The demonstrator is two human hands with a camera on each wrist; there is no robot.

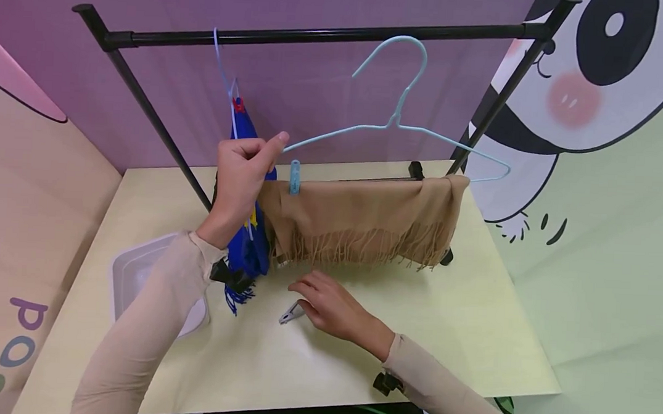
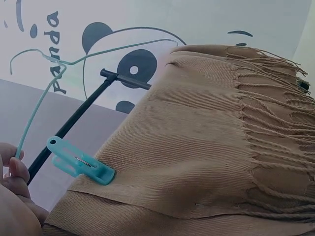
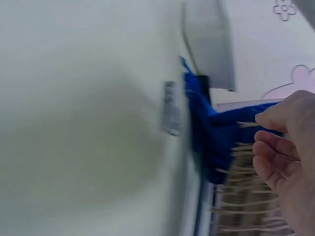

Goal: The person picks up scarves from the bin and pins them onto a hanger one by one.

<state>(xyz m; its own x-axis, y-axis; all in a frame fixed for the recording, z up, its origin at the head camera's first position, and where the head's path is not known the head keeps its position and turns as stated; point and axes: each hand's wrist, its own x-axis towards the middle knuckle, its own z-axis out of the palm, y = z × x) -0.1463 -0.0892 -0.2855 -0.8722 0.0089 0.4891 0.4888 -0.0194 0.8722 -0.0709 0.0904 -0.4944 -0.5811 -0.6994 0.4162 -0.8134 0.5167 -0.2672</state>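
My left hand (image 1: pixel 238 172) grips the left end of a light blue clothes hanger (image 1: pixel 363 127) and holds it up below the rack's bar. A brown fringed scarf (image 1: pixel 365 202) hangs folded over the hanger's lower bar. One blue clothespin (image 2: pixel 81 162) clamps the scarf near that hand. Lower down, my right hand (image 1: pixel 333 306) hovers over the table with loosely bent fingers and nothing between them. Just to its left lies a grey clothespin (image 1: pixel 290 314); the right wrist view, blurred, shows the hand (image 3: pixel 288 157) apart from it.
A black rack (image 1: pixel 317 34) spans the back of the table (image 1: pixel 470 349). On its left side hangs a blue fringed scarf (image 1: pixel 252 247) on a pale hanger (image 1: pixel 221 66). A white plastic basin (image 1: pixel 120 278) stands at the left, partly behind my left forearm.
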